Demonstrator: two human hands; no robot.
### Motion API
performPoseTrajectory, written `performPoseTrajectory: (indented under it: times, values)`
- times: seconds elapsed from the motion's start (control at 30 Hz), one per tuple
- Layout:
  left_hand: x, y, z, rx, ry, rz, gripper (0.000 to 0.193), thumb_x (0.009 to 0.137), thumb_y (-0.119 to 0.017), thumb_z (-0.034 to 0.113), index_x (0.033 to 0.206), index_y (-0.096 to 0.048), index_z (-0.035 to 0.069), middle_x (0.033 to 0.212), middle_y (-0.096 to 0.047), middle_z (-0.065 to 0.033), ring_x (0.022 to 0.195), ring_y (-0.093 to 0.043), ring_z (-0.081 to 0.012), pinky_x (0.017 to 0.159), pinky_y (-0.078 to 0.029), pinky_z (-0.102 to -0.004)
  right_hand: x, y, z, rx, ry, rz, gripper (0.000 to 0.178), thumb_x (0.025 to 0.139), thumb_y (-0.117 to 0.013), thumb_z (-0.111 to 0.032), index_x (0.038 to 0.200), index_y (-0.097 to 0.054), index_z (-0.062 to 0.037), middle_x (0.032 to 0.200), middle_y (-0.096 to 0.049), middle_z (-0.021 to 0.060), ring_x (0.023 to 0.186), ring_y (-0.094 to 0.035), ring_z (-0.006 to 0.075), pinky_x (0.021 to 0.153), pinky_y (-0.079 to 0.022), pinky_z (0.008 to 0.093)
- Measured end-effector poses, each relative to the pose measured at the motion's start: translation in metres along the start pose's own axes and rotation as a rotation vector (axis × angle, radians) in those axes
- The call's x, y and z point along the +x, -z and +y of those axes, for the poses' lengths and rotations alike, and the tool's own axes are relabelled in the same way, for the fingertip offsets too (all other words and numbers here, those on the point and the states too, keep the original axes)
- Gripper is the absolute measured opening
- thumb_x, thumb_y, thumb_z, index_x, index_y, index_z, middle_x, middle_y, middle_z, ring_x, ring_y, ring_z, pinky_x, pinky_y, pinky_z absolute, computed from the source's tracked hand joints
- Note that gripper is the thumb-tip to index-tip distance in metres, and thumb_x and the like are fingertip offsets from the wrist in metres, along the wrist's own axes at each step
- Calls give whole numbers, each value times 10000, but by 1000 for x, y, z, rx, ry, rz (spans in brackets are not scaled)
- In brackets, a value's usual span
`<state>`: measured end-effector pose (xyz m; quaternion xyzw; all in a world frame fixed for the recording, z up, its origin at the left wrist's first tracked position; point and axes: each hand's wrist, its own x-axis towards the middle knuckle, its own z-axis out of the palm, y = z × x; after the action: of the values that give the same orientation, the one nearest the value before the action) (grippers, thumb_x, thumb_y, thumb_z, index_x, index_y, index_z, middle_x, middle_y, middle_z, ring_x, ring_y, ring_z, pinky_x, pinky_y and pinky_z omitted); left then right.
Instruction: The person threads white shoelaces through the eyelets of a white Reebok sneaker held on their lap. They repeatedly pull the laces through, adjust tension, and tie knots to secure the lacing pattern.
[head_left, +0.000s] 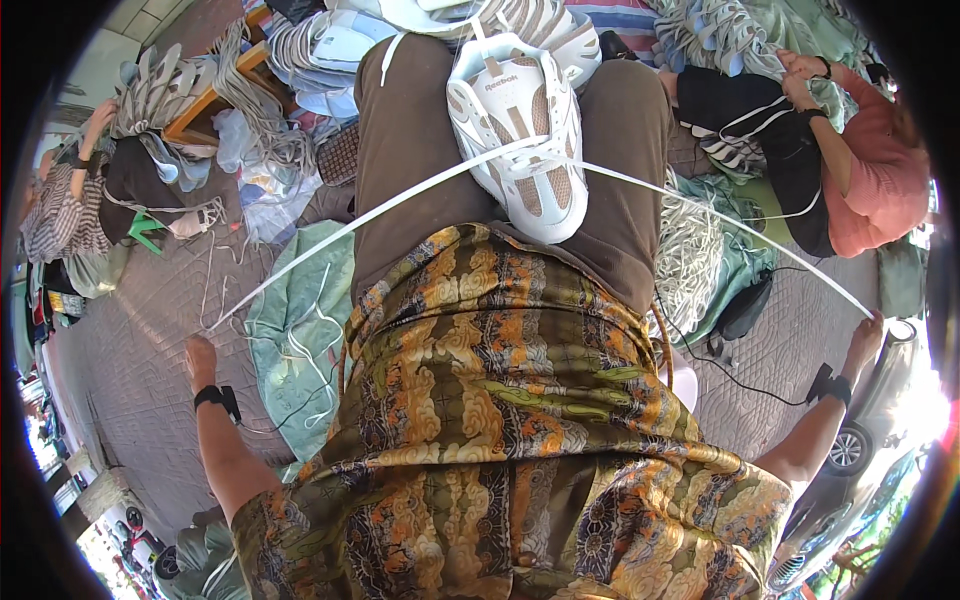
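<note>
So there's a white and beige lace-up sneaker (520, 140) sitting on the person's lap in the upper middle of the frame, resting on brown trousers (410, 130), toe pointing down toward the camera. A flat white shoelace (400, 205) runs through it and stretches out wide to both sides, pulled pretty taut.

The left hand (200, 358) is out at the left middle of the frame, closed around the far end of the lace, fingers curled shut on it. The right hand (868, 335) is way over at the right edge, also pinched closed on the other end of the lace. Both wrists have a black strap on them.

Below the sneaker, the lap is covered by a patterned orange, green and brown wrap cloth (500, 400) that fills the bottom middle.

Around it: a big heap of white and grey shoe uppers (330, 45) along the top, a tangle of white laces (690, 260) just right of the knee, a pale green cloth (295, 330) on the paved floor at left. Another person in a pink top (880, 180) sits at upper right, hands busy with a black shoe (760, 130).
</note>
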<state>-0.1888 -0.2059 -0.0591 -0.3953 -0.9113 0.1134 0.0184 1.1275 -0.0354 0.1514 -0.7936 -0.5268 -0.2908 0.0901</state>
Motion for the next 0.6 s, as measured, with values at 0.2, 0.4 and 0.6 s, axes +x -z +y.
performPoseTrajectory:
  times: [0.2,0.4,0.6]
  values:
    - [-1,-33,-51,-32,78,-96,299,887,-435,145,882,-666,-46,751,-648,-301,627,-681,-396,583,-551,-479,5,-22,-90,724,-256,-72,327,829,-528,-121,1125,-659,-70,808,-668,80,720,-643,138,641,-514,291]
    - [2,-19,-14,-213,171,-172,250,842,-471,101,908,-687,-5,857,-660,-283,829,-664,-431,701,-526,-498,-41,54,-408,1280,109,-407,236,904,-508,54,1093,-633,-14,970,-647,40,804,-614,82,712,-520,230]
    - [-6,52,111,-443,-291,267,221,841,-608,131,1051,-605,59,799,-645,-223,747,-632,-443,631,-481,-498,-77,93,-579,1514,475,-605,134,878,-578,-11,1000,-621,-44,834,-673,59,739,-642,141,673,-512,284]
